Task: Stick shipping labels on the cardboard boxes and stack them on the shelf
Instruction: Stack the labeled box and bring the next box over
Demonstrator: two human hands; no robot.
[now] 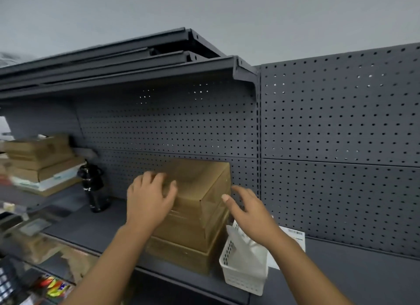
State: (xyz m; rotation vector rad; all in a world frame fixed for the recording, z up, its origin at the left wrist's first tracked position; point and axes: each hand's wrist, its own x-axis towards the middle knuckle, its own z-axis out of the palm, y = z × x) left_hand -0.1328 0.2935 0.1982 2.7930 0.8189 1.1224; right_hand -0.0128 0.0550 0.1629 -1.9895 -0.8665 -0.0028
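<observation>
Grey shelf (91, 227) holds stacked brown boxes (195, 225); left hand (147, 198) flat atop, right hand (247, 213) spread beside.

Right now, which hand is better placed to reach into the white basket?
Right. The right hand hovers open above the white basket; the left hand rests on the top box, farther away.

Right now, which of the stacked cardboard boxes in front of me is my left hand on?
The top box: your left hand rests on its left corner. It sits highest, above the middle box and the wider bottom box.
</observation>
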